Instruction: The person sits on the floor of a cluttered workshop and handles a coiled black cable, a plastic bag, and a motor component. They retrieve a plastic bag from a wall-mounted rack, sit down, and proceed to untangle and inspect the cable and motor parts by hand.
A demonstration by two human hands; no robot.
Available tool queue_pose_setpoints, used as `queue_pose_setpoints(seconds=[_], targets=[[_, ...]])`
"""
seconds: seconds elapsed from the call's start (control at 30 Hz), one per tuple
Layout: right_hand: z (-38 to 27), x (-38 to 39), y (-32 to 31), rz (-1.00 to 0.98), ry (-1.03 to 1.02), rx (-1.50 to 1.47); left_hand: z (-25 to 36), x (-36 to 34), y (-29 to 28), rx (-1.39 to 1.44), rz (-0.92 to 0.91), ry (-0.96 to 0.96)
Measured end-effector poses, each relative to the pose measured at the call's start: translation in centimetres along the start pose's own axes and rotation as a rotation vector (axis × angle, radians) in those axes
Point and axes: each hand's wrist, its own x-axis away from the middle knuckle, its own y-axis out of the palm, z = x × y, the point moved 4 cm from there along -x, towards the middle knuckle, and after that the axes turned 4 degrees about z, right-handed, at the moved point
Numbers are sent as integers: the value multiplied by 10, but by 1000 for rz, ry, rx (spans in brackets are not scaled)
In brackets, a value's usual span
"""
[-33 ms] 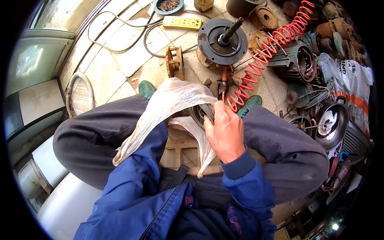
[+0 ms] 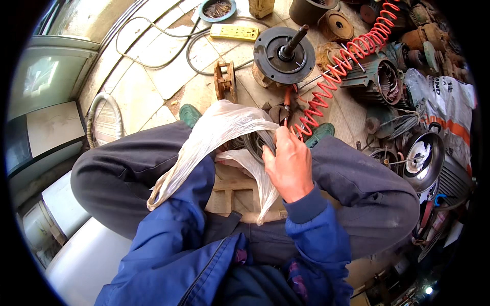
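Seen from above, a crumpled whitish plastic bag (image 2: 219,122) sits at the center of the frame, between two dark trouser legs (image 2: 362,178). One long corner of the bag trails down over the blue left sleeve (image 2: 178,211). At the bag's open right side, a coil of dark, thin loops (image 2: 251,145) shows. The right-hand grip (image 2: 290,166) is at this coil: the thumb lies against its right edge and the fingers curl down out of sight, so whether they are pinching loops, plastic or both cannot be told. The left-hand grip is hidden beneath the bag, its state unknown. Good handling here would probably mean bearing the coil's weight from below, gathering all the loops together, and folding the thin plastic clear so that no strand snags or tears it. The red spiral hose (image 2: 352,51), which runs from the upper right down to just beside the right knuckles, seems the likeliest thing to catch on, so small movements toward the lower center look safer. A black round plate with an upright shaft (image 2: 270,56) stands at upper center, apart from the bag.
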Motion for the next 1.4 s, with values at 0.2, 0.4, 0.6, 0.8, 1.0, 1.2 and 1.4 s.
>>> queue_pose_setpoints(seconds=[0.2, 0.4, 0.6, 0.8, 1.0, 1.2, 1.4], targets=[[10, -1, -6, 99, 35, -81, -34, 18, -3, -530, 285, -47], [18, 3, -24, 91, 143, -317, 0, 64, 0, -367, 413, -218], [-1, 29, -32, 135, 74, -455, 73, 130, 54, 629, 529, -300], [-33, 58, -25, 215, -101, -429, 62, 124, 71, 1027, 449, -279], [-43, 63, -15, 208, -187, -433, 57, 124, 66, 993, 450, -234], [-49, 62, -14, 158, -264, -459, 69, 127, 60, 1159, 494, -223], [-38, 59, -2, 125, -308, -568, 57, 126, 57, 905, 516, -170]])
